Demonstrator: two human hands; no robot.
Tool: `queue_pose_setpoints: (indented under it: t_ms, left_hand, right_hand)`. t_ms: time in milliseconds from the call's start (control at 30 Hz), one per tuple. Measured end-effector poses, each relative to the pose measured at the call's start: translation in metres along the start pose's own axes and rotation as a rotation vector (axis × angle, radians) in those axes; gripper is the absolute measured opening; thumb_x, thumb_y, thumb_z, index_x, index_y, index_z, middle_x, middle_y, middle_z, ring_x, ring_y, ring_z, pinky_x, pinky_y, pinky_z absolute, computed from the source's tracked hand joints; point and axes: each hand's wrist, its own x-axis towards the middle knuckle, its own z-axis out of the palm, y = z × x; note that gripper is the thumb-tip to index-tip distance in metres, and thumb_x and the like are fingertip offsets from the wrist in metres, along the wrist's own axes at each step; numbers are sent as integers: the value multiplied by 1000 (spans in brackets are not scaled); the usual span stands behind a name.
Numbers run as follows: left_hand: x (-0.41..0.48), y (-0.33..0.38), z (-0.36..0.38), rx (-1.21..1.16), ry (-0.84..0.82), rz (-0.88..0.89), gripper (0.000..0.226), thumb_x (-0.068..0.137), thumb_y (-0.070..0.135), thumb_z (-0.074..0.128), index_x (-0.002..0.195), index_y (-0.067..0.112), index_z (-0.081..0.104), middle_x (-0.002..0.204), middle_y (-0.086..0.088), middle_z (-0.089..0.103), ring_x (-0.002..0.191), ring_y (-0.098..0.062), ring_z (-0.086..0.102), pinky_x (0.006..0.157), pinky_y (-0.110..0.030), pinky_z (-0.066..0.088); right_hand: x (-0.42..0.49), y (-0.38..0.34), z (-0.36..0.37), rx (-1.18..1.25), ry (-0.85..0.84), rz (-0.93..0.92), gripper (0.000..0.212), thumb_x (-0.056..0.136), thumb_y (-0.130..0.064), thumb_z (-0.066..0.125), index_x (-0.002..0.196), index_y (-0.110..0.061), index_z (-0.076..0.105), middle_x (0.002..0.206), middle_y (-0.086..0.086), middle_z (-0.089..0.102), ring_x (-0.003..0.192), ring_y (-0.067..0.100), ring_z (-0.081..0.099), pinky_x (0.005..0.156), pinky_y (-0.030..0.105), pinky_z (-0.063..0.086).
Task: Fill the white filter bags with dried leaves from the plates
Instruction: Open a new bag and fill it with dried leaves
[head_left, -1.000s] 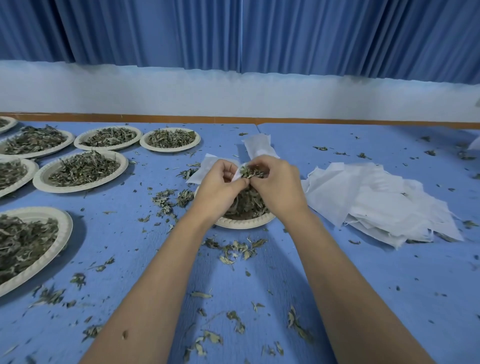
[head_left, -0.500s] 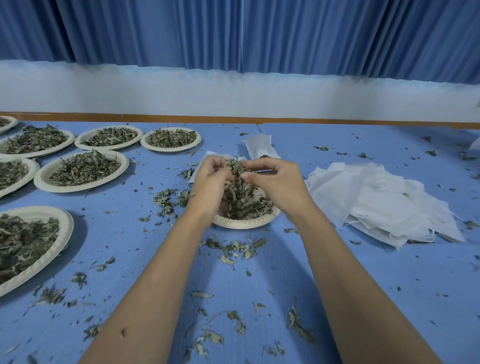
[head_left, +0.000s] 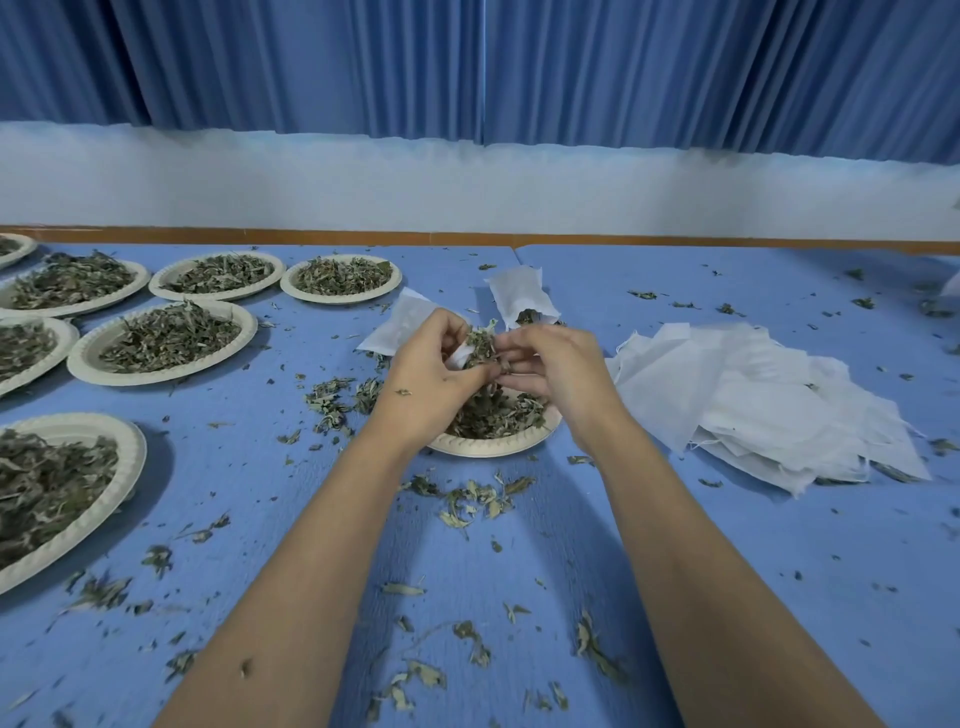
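Head view: both my hands are up over the near plate (head_left: 488, 444), which sits centre on the blue table (head_left: 675, 571) and is part full of dried leaves (head_left: 493, 413). Left hand (head_left: 434, 376) is curled, pinching a small white filter bag (head_left: 461, 357) at its mouth; only a corner of the bag shows past my fingers. Right hand (head_left: 553, 366) is pinched on a clump of leaves (head_left: 483, 340) right at that bag opening, fingertips of both hands nearly touching. Two more bags lie flat just behind the plate: one (head_left: 402, 325) behind my left hand, another (head_left: 522, 296) further back with leaves showing at its open end. Stack of unused bags (head_left: 769, 400) is to the right of the plate, near it but apart. Left side of the table: six other plates of leaves, nearest one (head_left: 124, 457) at the left edge, another (head_left: 163, 343) behind it, and one (head_left: 340, 278) at the right end of the back row. Loose leaf bits (head_left: 472, 499) scattered all over the table, thickest just in front of the near plate. Blue curtain (head_left: 467, 67) behind.
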Motion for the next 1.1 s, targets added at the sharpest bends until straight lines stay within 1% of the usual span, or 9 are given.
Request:
queue_pose_setpoints:
  t_ms: [100,167,333,400,500,600,733,800,1100]
  left_hand:
    - [-2,0,0,56,-18,8,38,76,1,69,77,25,40,66,9,39,48,1,33,47,-11,30]
    - [-3,4,0,83,0,19,38,72,-3,65,75,24,38,66,8,35,49,-2,31,46,-11,28]
    - [-1,6,-4,51,38,-12,33,71,-2,63,75,19,38,71,-1,39,63,-18,35,56,-34,37]
    - [-3,5,-6,6,25,-19,31,73,-4,62,75,17,38,71,-5,39,62,-19,37,55,-38,39]
    - [-3,6,-8,-46,-23,-26,25,75,-3,62,78,10,41,72,-10,39,61,-15,36,56,-32,38]
    - [-1,7,-8,-70,-51,-46,22,76,-3,63,81,3,43,77,-18,43,66,-19,37,58,-42,40]
    - [0,6,-8,-76,90,-72,25,79,2,65,75,16,45,70,-7,45,56,-11,39,52,-25,40]
    - [2,5,-8,-68,158,-80,28,81,2,63,73,19,43,67,-2,43,54,-11,34,50,-23,34]
    - [6,3,-9,81,375,-126,37,81,-9,54,68,23,42,62,3,39,53,-10,34,43,-13,28]
  right_hand:
    - [-4,0,3,30,-23,-17,27,89,4,40,80,-8,63,76,3,64,64,10,65,62,21,57]
    - [-5,2,6,7,19,-48,26,87,7,39,83,-11,58,83,2,60,69,14,61,65,27,57]
    - [-2,1,6,40,47,-46,25,89,8,42,93,-15,51,107,7,54,68,15,67,58,26,58]
    - [0,4,5,-122,46,-87,18,92,-1,50,103,-14,53,111,4,54,73,17,68,62,29,60]
    - [3,9,6,-316,76,-171,17,90,-10,59,106,-12,64,100,-4,60,74,10,66,63,25,59]
    - [5,10,6,-458,148,-246,12,89,-14,61,94,-12,72,83,-8,64,75,12,67,72,30,58]
    - [4,10,10,-561,201,-331,12,87,-18,63,89,-14,74,75,-8,66,68,1,59,63,9,43]
    - [3,10,14,-606,212,-354,11,87,-16,63,89,-13,74,73,-9,63,64,-2,55,60,3,40]
    - [-3,7,16,-595,98,-341,8,84,-14,65,79,-13,72,62,-18,57,56,-2,50,54,5,36]
